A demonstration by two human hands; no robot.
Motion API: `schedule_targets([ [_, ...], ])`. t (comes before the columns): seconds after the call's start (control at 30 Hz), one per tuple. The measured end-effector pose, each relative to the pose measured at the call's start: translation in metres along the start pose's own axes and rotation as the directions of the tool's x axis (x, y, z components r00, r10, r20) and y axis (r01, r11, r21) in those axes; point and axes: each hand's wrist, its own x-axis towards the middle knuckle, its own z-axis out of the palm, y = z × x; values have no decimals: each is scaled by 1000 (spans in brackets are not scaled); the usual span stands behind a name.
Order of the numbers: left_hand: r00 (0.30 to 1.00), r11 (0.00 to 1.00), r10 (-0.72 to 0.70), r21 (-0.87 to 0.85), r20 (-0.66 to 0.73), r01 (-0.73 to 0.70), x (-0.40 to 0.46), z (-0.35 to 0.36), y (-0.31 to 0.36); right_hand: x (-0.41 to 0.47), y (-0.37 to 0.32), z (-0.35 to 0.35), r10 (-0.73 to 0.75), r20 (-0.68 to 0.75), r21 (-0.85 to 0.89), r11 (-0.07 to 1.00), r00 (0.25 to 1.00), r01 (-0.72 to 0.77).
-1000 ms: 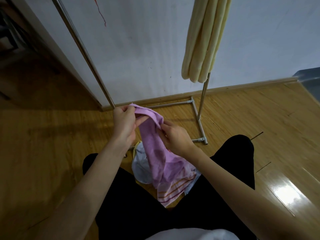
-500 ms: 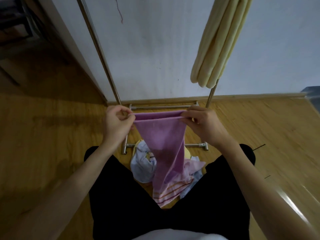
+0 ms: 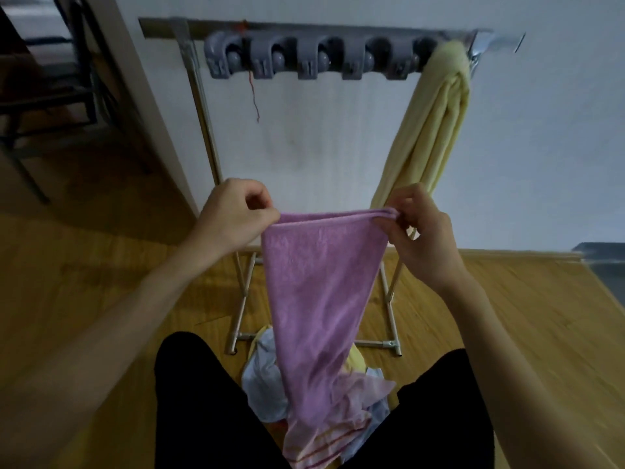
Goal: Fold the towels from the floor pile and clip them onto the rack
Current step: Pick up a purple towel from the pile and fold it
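— Terrycloth, is it, that purple towel [image 3: 321,299]?

— Soft looped pile, yes, with striped bands at its lower end. It hangs in front of the rack [image 3: 338,32], folded double along the top edge, tapering downward to the floor pile [image 3: 267,377].

— Who holds it?

— The left hand [image 3: 233,214] pinches the top left corner between thumb and curled fingers; the right hand [image 3: 422,238] pinches the top right corner, where two layered edges show.

— And the rack?

— Thin metal tubes, two uprights under a flat top bar. Five grey plastic clips [image 3: 314,59] sit along that bar, each rounded with a ball inside. One yellow towel [image 3: 429,130], folded into long soft ridges, hangs at the rack's right end; its clip is hidden.

— How many towels in the pile?

— Cannot count them; pale blue, yellow and pink cloth lie crumpled below the rack, between the person's black-clad knees [image 3: 203,401].

— Any writing?

— None readable.
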Motion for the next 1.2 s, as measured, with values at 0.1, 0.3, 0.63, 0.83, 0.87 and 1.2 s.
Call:
schedule_targets([
  [0.1,998,997,32,74,49,-35,9,-5,6,4,7,2,17,23,-55,998,1000,-16],
  [0.3,878,994,91,-100,469,-49,2,-7,18,0,22,12,111,-11,20,994,994,-111],
  [0.63,649,974,138,18,748,-228,-2,2,20,5,23,39,197,2,146,970,980,-196],
  [0.83,691,995,-14,76,723,-60,0,15,9,-6,20,43,292,-47,282,921,955,-268],
  [0.87,707,998,-29,62,706,-21,0,18,8,-9,19,43,327,-41,316,901,944,-298],
  [1.2,728,964,-27,-176,685,201,-14,31,-3,-49,13,71,261,66,387,883,963,-266],
])
